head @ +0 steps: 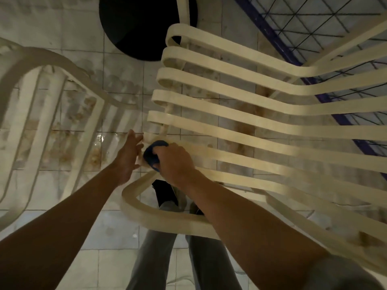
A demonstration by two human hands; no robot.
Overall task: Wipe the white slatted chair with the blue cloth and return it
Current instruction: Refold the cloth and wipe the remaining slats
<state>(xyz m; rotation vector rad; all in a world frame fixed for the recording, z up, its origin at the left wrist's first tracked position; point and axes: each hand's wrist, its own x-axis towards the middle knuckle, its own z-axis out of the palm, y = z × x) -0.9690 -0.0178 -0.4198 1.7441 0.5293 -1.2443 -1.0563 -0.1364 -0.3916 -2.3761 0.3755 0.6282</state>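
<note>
The white slatted chair (240,114) fills the right half of the head view, its long curved slats running from centre to the right edge. My right hand (174,161) grips the bunched blue cloth (151,154) and presses it on the rounded front end of a lower slat. My left hand (127,153) reaches in just left of the cloth, its fingers straight and touching the tip of the same slat end. Most of the cloth is hidden under my right fingers.
A second white slatted chair (41,114) stands at the left. A black round object (140,28) lies on the stained tiled floor (117,84) at top centre. A blue wire grid frame (314,38) runs along the top right. My legs and feet show below.
</note>
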